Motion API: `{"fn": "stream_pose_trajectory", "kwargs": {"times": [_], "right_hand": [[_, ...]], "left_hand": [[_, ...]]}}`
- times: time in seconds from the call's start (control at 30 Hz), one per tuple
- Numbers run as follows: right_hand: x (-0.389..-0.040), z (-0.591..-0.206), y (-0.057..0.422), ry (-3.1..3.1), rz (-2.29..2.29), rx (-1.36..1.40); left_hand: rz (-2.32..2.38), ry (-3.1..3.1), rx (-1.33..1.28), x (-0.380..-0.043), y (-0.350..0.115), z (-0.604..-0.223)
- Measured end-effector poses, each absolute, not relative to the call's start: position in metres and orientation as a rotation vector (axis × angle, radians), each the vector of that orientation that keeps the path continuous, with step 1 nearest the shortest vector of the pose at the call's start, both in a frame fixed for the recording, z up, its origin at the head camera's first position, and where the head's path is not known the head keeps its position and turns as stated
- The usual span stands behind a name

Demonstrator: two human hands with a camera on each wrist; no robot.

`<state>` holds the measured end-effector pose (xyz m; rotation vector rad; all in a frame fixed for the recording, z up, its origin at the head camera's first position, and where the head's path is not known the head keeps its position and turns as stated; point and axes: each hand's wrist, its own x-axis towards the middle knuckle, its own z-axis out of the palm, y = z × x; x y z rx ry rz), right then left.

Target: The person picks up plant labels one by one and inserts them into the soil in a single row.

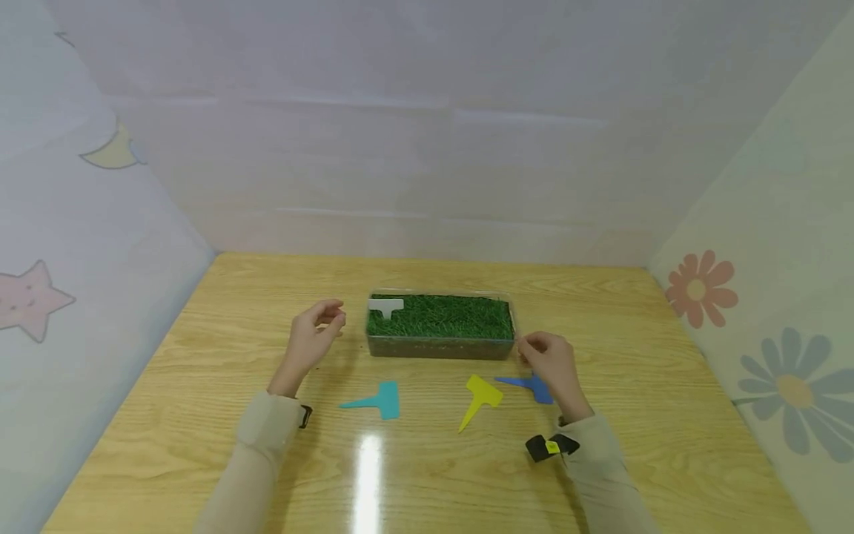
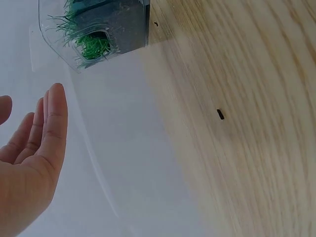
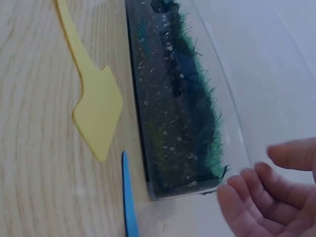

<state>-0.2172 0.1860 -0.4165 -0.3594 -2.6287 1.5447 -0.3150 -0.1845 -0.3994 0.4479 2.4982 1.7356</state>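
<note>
A clear plastic box (image 1: 440,348) filled with green artificial grass (image 1: 454,315) stands on the table. At its left end a white T-shaped plant label (image 1: 387,304) stands in the grass. My left hand (image 1: 312,340) hovers beside that end, fingers loosely bent, with nothing in them. By the right end is my right hand (image 1: 552,365), thumb apart from relaxed fingers and holding nothing; whether its fingertips touch the box's corner I cannot tell. Below it lies a blue label (image 1: 542,389), partly covered by the hand. A yellow label (image 1: 483,391) and a teal label (image 1: 389,400) lie in front of the box.
The wooden table (image 1: 220,356) meets a pale back wall (image 1: 427,185) behind the box. Decorated panels stand at both sides. Small dark bits (image 2: 220,114) lie on the wood near the box's left end.
</note>
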Motion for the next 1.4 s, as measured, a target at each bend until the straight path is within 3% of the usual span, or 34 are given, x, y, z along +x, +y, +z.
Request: {"fn": "stream_pose_trajectory", "kwargs": {"times": [0.27,0.67,1.1,1.4], "right_hand": [[-0.217,-0.405,0.161,-2.873,1.35,0.174],[-0.23,-0.403,0.107,-2.936,1.293,0.569],[-0.237,-0.415,0.066,-3.037,1.252,0.618],[-0.24,-0.426,0.045,-3.132,1.048,0.733]], "left_hand": [[1.743,2.507,0.434,-0.313,-0.184,-0.4],[1.75,2.498,0.404,-0.309,-0.181,-0.4],[1.687,2.526,0.421,-0.292,-0.176,-0.368],[1.611,2.616,0.5,-0.293,-0.179,-0.374]]}}
